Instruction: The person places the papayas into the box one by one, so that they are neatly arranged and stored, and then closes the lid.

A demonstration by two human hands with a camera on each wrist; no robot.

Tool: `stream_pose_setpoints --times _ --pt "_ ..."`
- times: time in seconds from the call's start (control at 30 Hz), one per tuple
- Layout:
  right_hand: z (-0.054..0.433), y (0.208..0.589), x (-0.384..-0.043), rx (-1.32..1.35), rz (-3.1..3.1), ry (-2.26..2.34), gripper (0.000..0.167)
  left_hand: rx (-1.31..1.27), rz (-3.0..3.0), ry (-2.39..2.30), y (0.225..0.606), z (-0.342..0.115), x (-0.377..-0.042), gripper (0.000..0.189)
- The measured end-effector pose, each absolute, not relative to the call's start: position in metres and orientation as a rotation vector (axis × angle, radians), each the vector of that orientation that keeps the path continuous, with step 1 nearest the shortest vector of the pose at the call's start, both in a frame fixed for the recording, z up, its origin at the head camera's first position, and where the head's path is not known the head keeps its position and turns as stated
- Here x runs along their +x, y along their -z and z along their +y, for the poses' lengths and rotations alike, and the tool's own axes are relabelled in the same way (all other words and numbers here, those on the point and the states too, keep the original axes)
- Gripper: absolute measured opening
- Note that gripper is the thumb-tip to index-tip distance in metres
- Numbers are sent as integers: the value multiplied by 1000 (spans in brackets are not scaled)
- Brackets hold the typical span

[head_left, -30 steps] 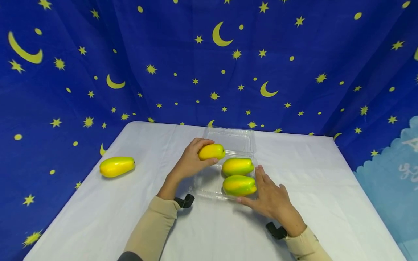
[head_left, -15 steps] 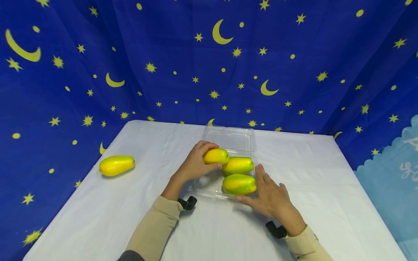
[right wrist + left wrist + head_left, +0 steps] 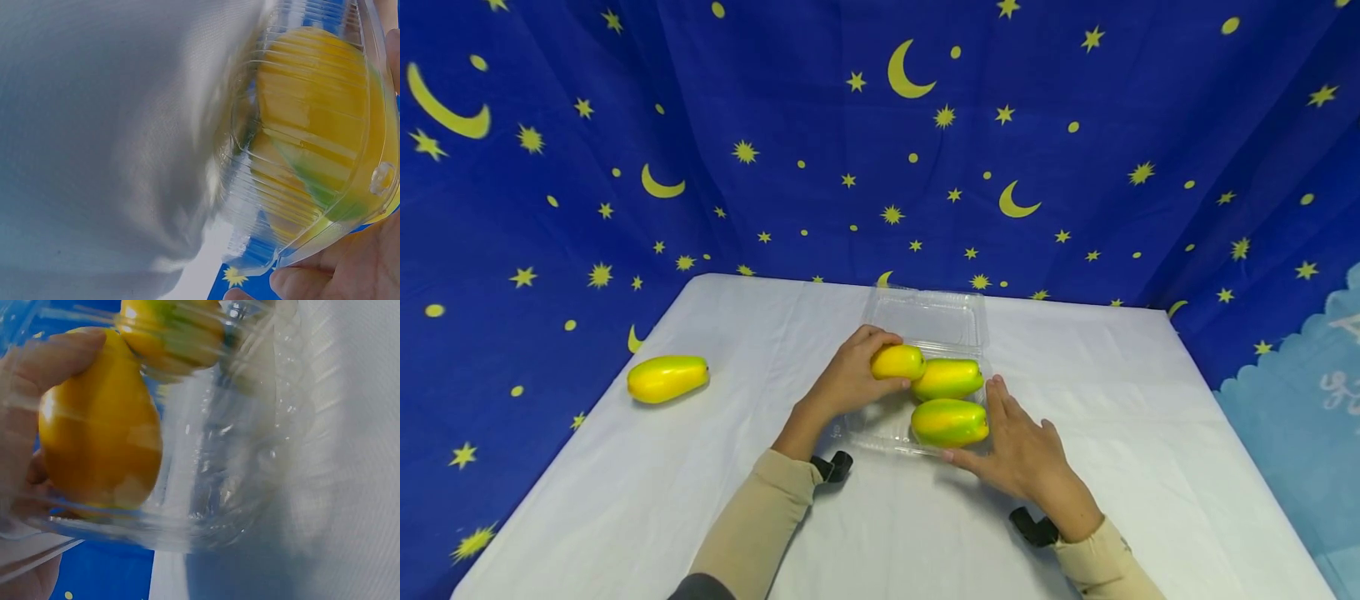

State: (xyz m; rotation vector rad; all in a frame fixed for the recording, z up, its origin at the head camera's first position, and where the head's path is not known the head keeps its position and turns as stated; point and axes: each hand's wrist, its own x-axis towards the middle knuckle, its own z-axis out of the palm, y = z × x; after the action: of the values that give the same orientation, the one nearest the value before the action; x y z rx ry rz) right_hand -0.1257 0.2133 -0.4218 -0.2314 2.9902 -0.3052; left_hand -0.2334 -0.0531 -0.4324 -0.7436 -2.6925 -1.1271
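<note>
My left hand [image 3: 844, 377] grips a yellow papaya [image 3: 897, 362] between thumb and fingers, over the back left of a clear plastic clamshell box [image 3: 876, 429]. In the left wrist view that papaya [image 3: 103, 434] shows through the box's clear wall. Two yellow-green papayas lie in the box's right half: a rear papaya [image 3: 951, 378], which the held one seems to touch, and a front papaya [image 3: 950, 422]. Beside the box's right end is my right hand [image 3: 1026, 450], fingers extended and thumb at the front corner. The right wrist view shows papayas [image 3: 315, 106] behind the ribbed wall.
The box's transparent lid [image 3: 925, 321] lies folded back toward the rear. Another papaya [image 3: 667, 379] rests far left on the white tablecloth [image 3: 917, 533]. A blue curtain [image 3: 820, 108] with moons and stars hangs behind the table.
My left hand has carried its papaya slightly right and toward me, up to the rear papaya, then nearly stopped. The right hand stays at the box's right end.
</note>
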Motion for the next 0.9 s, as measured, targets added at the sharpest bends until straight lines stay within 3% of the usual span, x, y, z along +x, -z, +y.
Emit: stream_pose_setpoints --times 0.9 --pt "212 423 -125 -225 2995 307 131 -809 -2755 1093 433 -59 -239 68"
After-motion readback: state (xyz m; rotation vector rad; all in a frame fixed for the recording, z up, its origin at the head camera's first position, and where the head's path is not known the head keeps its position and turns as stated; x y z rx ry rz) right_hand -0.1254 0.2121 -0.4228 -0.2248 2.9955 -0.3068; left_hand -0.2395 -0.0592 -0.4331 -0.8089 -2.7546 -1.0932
